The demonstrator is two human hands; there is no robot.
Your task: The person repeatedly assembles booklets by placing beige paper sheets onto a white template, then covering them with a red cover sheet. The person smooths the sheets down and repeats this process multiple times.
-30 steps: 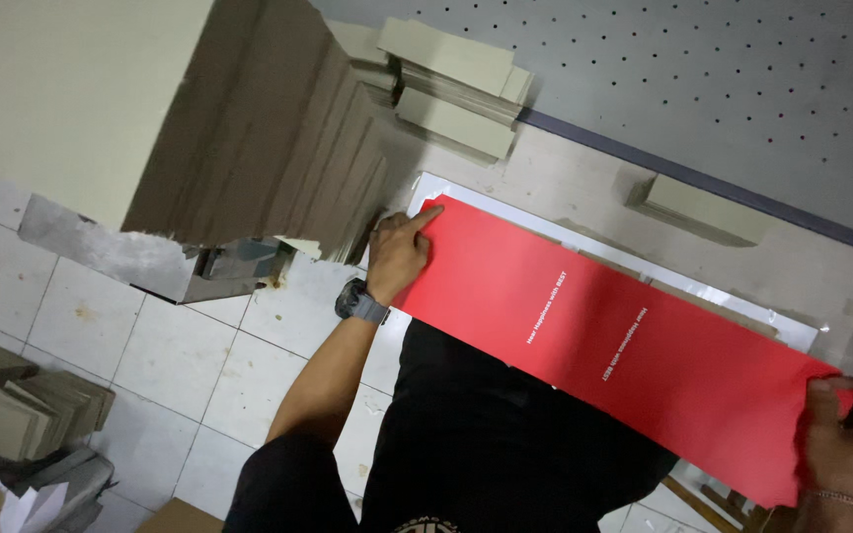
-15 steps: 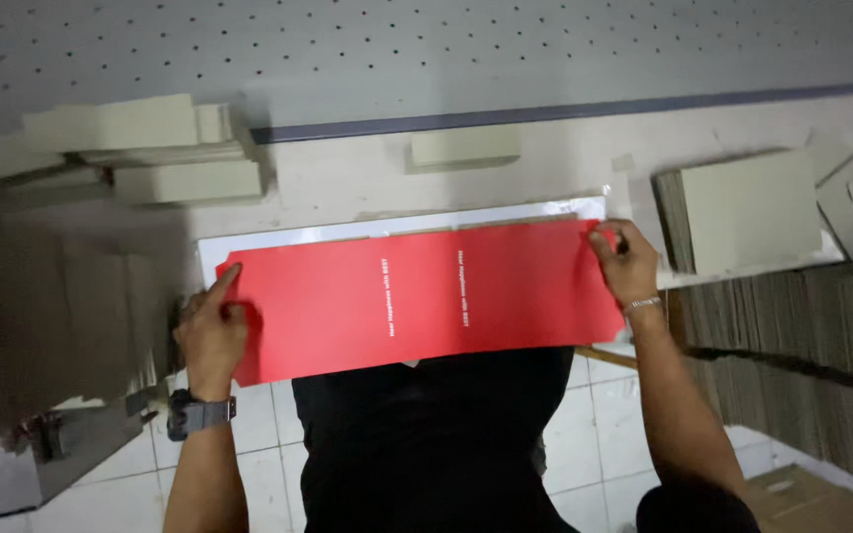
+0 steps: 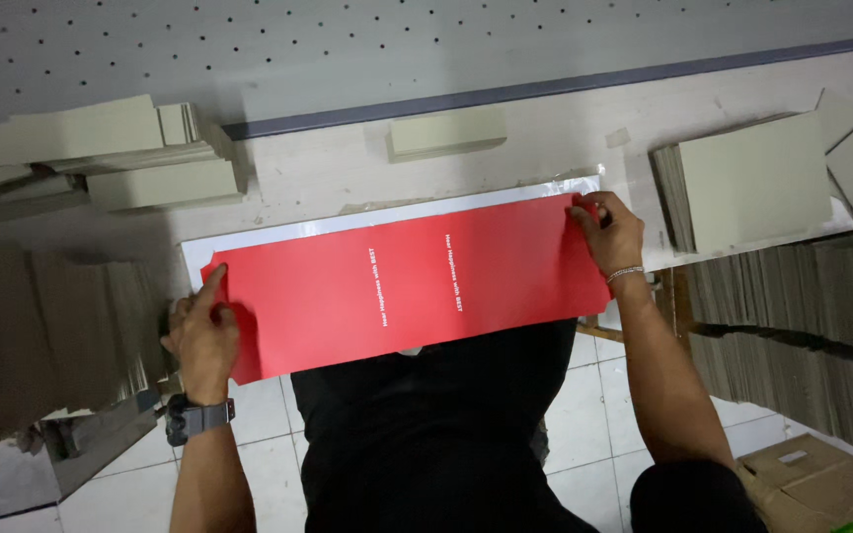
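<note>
Pale and scuffed, the counter (image 3: 328, 178) carries a long red sheet (image 3: 407, 286) lying flat over a white sheet (image 3: 278, 232), whose edge shows along the red sheet's far side. At the red sheet's left end the left hand (image 3: 201, 336) pinches the edge, its grip narrow on the paper; at the right end the right hand (image 3: 609, 232) pinches the far corner likewise. Laying looks nearly done; squaring and pressing seem left. Grey board stacks (image 3: 752, 188) sit right of the red sheet.

one red sheet (image 3: 417, 286), two hands, one wristwatch (image 3: 194, 417).
</note>
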